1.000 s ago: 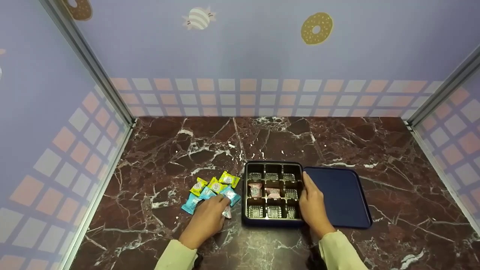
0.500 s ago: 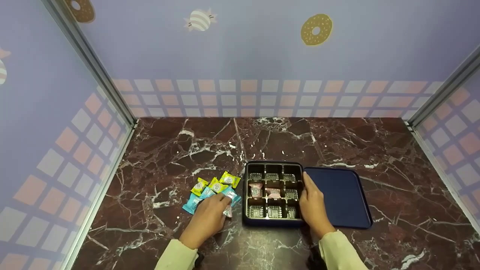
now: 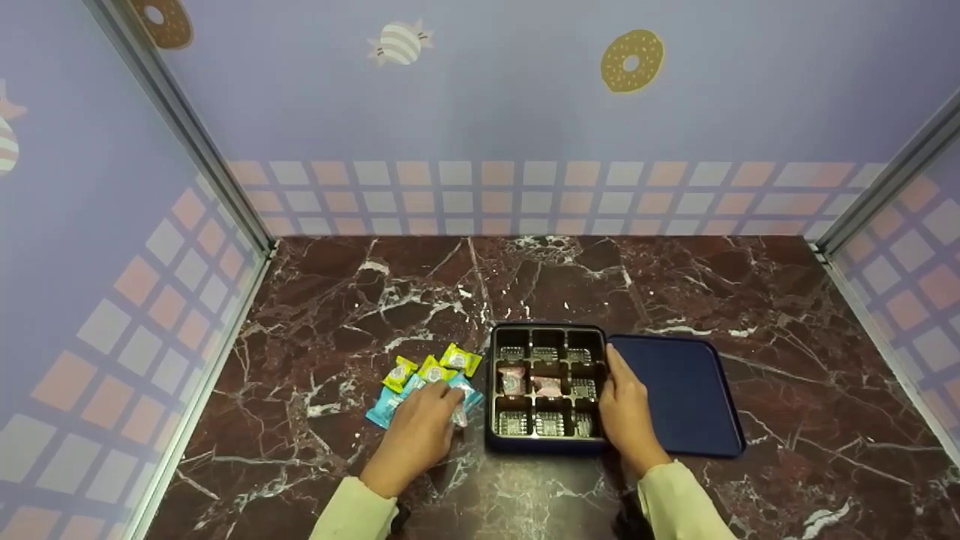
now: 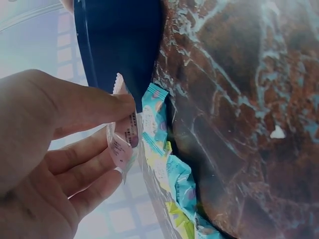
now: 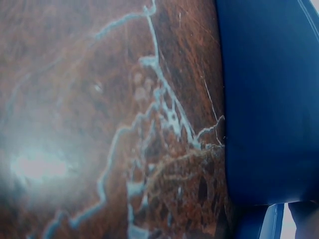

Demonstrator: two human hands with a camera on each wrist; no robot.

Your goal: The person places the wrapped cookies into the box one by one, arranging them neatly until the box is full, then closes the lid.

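Observation:
My left hand [image 3: 416, 424] pinches a pink-wrapped candy [image 4: 121, 144] between thumb and fingers, just above a small pile. In that pile lie several blue-wrapped candies [image 4: 182, 181] and yellow-wrapped candies [image 3: 460, 359]. A navy tin box [image 3: 547, 445] with a gold-edged compartment insert stands right of the pile. Two pink candies [image 3: 512, 381] occupy its middle row, in the left and centre compartments. Along the tin's right wall, my right hand [image 3: 626, 412] rests with fingers extended; its far side is hidden. The right wrist view shows mostly the tin's blue wall [image 5: 274, 99].
A flat navy lid [image 3: 690, 397] lies on the marbled table [image 3: 360, 300], directly right of the tin and partly behind my right hand. Patterned panels [image 3: 525, 112] enclose the table at the back and both sides.
My left hand's fingers have drawn in on the pink candy, which has lifted and tilted slightly beside the pile. The right hand and tin hold their place.

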